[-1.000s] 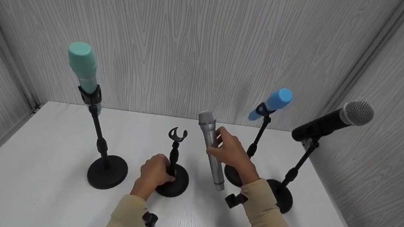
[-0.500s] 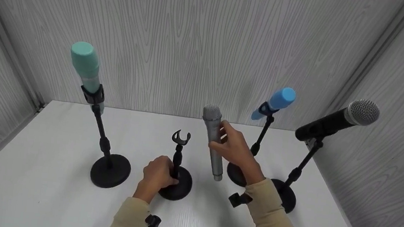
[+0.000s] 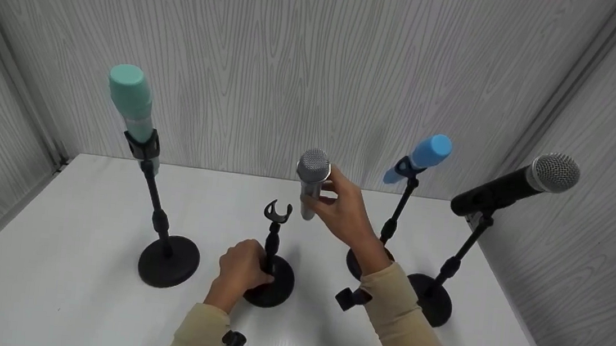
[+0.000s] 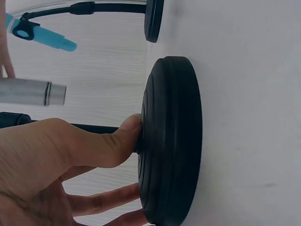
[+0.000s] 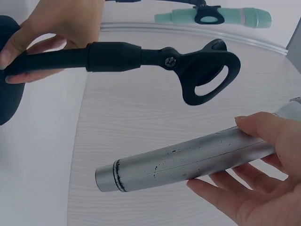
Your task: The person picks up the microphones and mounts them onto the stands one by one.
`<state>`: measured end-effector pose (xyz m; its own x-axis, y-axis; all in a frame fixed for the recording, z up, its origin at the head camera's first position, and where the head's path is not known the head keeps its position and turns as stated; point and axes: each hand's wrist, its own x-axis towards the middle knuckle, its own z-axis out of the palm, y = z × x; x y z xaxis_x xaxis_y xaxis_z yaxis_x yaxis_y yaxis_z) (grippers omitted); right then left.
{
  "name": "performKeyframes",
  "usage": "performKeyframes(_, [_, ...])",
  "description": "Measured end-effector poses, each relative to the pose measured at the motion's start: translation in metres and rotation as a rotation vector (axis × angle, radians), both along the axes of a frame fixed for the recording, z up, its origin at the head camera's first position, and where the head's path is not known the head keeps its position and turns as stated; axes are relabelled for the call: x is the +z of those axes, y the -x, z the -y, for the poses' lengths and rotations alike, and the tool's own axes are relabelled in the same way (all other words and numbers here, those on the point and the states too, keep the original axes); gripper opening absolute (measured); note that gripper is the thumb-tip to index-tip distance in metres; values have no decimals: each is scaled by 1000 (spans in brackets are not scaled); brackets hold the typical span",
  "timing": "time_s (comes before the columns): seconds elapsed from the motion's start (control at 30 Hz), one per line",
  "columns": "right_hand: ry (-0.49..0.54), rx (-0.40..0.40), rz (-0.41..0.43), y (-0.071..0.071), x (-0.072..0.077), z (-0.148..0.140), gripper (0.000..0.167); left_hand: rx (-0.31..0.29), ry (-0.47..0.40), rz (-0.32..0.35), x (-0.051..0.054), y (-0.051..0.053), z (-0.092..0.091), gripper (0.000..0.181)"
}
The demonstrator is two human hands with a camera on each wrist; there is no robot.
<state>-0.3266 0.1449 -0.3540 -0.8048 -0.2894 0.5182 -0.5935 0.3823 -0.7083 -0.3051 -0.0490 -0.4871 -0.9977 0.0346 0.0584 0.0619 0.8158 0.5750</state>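
In the head view, my right hand (image 3: 345, 210) holds a silver microphone (image 3: 313, 169) by its body, thumb on one side and fingers on the other. Its mesh head faces up toward the camera. The right wrist view shows the microphone's scuffed body (image 5: 188, 160) apart from the holder clip (image 5: 209, 70). My left hand (image 3: 242, 268) grips a black desk microphone stand (image 3: 280, 283) low, where the pole meets the round base. In the left wrist view, the thumb touches the base (image 4: 171, 141) beside the pole. The stand's C-shaped clip (image 3: 277, 212) holds nothing and lies left of the microphone.
On the left, a teal microphone (image 3: 129, 91) sits in a stand (image 3: 168, 261). A blue microphone (image 3: 430, 151) and a black one (image 3: 501, 189) rest in stands on the right. Grey wood-grain panels (image 3: 239, 64) rise behind and beside the white table (image 3: 83, 219).
My right hand has raised the silver microphone, then moved it left toward the clip and tipped its head toward the camera. The left hand keeps its grip on the stand. The view has shifted slightly.
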Motion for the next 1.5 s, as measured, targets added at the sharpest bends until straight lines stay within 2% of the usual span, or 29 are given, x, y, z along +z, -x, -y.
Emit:
performKeyframes(0.2, [-1,24,-74,-3,5,12,50,-8,-12,-3,-2,0,-2,32])
performKeyframes(0.4, [-18,87,-94,-6,8,20,52,-10,-14,10,-2,1,-2,32])
performKeyframes(0.63, [-89,130,-117,-6,2,23,45,-20,-14,15,-1,1,-3,28])
performKeyframes(0.9, [-110,238,-173,-4,-2,22,39,-21,5,10,0,0,-4,28])
performKeyframes(1.03, [-205,217,-197,-6,0,23,46,-29,17,4,-1,1,-3,30])
performKeyframes(1.2, [-328,196,-192,-8,-1,25,65,-31,25,7,-2,2,-2,32])
performKeyframes(1.33, [-363,164,-180,-7,-5,25,75,-23,27,18,-1,2,-3,33])
performKeyframes(1.5, [-363,122,-191,-5,-10,26,74,-21,25,42,1,2,-4,33])
